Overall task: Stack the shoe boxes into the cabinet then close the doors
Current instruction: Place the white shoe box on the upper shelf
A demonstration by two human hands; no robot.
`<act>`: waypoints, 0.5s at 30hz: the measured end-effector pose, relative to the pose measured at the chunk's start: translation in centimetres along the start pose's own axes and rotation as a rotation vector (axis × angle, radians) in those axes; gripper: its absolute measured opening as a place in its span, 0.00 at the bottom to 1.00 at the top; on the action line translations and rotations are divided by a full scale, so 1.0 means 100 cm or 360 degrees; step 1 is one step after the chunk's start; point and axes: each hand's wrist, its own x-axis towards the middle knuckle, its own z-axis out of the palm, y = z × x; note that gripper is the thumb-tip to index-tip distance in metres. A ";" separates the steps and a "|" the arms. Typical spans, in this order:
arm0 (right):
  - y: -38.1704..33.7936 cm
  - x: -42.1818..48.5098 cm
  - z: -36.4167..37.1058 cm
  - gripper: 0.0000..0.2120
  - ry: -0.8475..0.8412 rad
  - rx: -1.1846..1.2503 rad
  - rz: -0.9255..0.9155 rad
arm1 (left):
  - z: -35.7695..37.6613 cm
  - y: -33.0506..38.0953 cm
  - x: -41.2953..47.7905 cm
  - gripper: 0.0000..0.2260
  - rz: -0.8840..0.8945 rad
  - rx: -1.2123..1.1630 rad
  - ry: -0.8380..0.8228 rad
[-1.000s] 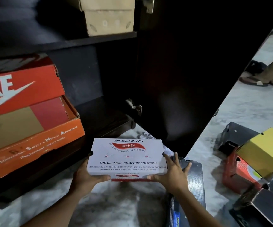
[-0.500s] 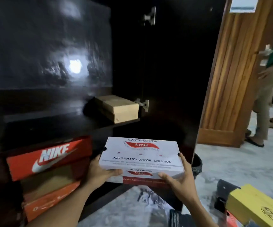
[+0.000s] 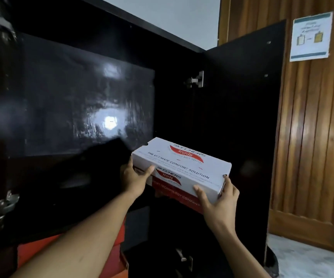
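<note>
White cardboard with red Skechers lettering marks the shoe box point(image 3: 179, 169), which now sits right of centre in the frame, raised in front of the dark upper compartment of the glossy black cabinet point(image 3: 86, 109). A second ago the same box was held low near the marble floor beside the bottom shelf; half a second ago it was level with the middle shelf. The lift suggests the upper shelf is the intended spot, and the box has not yet been set down there.

Both hands are closed on the box. The left hand point(image 3: 134, 178) wraps its near-left corner, thumb on the front face and fingers hidden behind. The right hand point(image 3: 219, 199) cups the near-right end, thumb on the front and a fingertip on the lid edge.

At lower left of the frame, orange-red boxes point(image 3: 114, 255) already stored show past the left forearm. The black cabinet door point(image 3: 262, 137) stands open at right, in front of a brown wooden door point(image 3: 312, 137), so closing remains to be done.
</note>
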 end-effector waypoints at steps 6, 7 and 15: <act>0.015 0.039 0.071 0.45 0.0001 -0.0032 0.0027 | 0.039 -0.013 0.050 0.29 0.0058 -0.0135 -0.0219; 0.018 0.044 0.078 0.45 -0.0004 -0.0037 0.0019 | 0.044 -0.016 0.055 0.29 0.0065 -0.0148 -0.0255; 0.031 0.077 0.103 0.29 -0.0086 -0.0014 -0.0089 | 0.061 -0.027 0.059 0.29 0.0024 -0.0176 -0.0539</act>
